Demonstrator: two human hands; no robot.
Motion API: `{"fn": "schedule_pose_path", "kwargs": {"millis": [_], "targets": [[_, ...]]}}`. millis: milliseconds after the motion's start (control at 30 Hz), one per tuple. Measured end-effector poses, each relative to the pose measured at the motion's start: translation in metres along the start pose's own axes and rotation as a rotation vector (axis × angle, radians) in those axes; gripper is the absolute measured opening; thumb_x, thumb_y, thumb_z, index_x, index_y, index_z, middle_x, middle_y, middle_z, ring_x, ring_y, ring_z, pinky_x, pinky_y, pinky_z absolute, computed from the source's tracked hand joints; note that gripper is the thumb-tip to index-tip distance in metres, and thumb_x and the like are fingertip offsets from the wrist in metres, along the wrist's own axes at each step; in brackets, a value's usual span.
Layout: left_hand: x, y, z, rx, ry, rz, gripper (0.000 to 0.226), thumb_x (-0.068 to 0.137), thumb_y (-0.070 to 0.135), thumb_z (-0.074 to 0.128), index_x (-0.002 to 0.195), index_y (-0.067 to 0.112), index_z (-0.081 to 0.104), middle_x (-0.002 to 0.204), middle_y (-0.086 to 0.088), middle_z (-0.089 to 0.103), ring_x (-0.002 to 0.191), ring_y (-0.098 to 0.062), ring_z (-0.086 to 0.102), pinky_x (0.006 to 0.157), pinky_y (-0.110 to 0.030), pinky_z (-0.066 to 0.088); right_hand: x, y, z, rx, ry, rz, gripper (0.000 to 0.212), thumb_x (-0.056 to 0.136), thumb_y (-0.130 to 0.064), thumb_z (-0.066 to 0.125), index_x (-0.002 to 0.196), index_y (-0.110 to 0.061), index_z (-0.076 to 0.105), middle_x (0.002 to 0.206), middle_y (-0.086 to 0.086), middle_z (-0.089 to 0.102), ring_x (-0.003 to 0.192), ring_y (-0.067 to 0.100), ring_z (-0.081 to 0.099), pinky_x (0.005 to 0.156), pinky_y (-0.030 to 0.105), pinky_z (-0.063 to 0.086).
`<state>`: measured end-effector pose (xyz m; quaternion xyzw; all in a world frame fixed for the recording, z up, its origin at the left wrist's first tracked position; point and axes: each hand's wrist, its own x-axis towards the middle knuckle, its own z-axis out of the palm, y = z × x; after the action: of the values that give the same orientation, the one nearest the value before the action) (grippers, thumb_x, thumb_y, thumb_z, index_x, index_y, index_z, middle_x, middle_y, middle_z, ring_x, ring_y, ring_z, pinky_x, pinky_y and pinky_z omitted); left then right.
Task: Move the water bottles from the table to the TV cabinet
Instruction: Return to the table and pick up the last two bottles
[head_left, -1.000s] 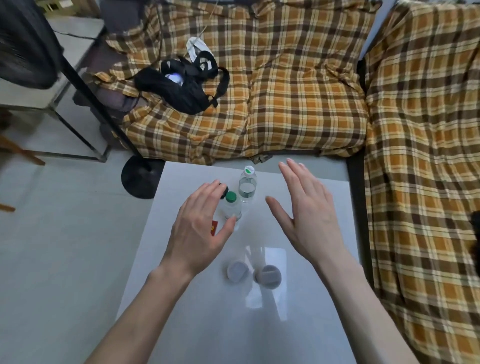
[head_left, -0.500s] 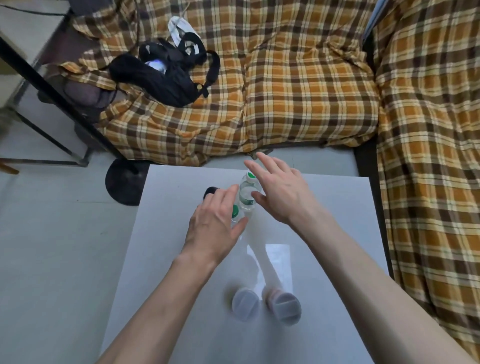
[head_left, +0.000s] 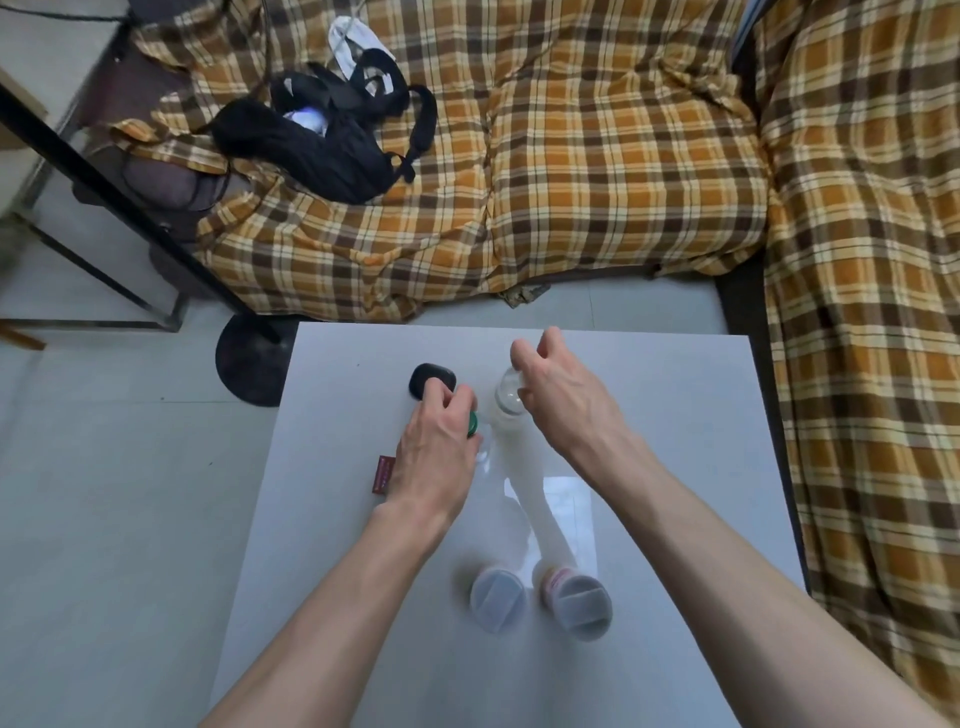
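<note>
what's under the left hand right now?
Under the left hand: a green bottle cap peeks out beside the fingers, with a red card at its left edge. The bottle's body is mostly covered, so the grip cannot be judged.

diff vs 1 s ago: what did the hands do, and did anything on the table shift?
Both hands went from open and hovering to closing on the bottle tops: left hand around the green-capped bottle, right hand around the other bottle. Neither bottle looks lifted yet. The black case, red card and two grey-lidded jars stayed put.
</note>
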<state>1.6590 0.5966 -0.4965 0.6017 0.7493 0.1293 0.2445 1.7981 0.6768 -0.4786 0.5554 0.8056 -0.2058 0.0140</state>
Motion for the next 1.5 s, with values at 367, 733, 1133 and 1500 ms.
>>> {"fn": "schedule_pose_path", "kwargs": {"millis": [367,733,1133,1500], "targets": [[-0.077,0.035,-0.034,0.013,0.019,0.034,0.018,0.097,0.013,0.066,0.11,0.011,0.054,0.111,-0.007,0.047,0.093,-0.029,0.058,0.083,-0.044,0.053,-0.106,0.006,-0.046,0.063,0.171,0.041,0.022,0.096,-0.007,0.058,0.116,-0.01,0.049,0.116,0.008,0.045,0.088,0.034,0.054,0.065,0.048,0.053],[-0.202,0.097,-0.165,-0.034,0.254,0.167,0.026,0.094,0.011,0.071,0.117,0.013,0.06,0.11,-0.005,0.052,0.091,-0.023,0.058,0.076,-0.031,0.049,-0.27,-0.041,-0.17,0.179,0.477,0.02,0.026,0.099,-0.014,0.061,0.124,-0.011,0.054,0.119,0.007,0.051,0.096,0.03,0.057,0.069,0.047,0.054],[-0.289,0.132,-0.232,-0.051,0.102,0.512,0.021,0.094,0.021,0.072,0.109,0.024,0.058,0.103,0.012,0.045,0.089,-0.012,0.055,0.07,-0.016,0.038,-0.426,-0.105,-0.218,0.102,0.676,0.171,0.04,0.1,-0.013,0.061,0.14,-0.011,0.051,0.125,0.005,0.055,0.109,0.022,0.057,0.085,0.038,0.055],[-0.379,0.207,-0.192,-0.094,-0.141,0.845,0.026,0.092,0.02,0.074,0.116,0.016,0.065,0.109,0.001,0.06,0.091,-0.02,0.061,0.078,-0.026,0.042,-0.595,-0.089,-0.187,0.19,0.779,0.649,0.035,0.094,-0.017,0.071,0.126,-0.018,0.056,0.118,-0.002,0.056,0.101,0.016,0.058,0.081,0.034,0.055]]}}
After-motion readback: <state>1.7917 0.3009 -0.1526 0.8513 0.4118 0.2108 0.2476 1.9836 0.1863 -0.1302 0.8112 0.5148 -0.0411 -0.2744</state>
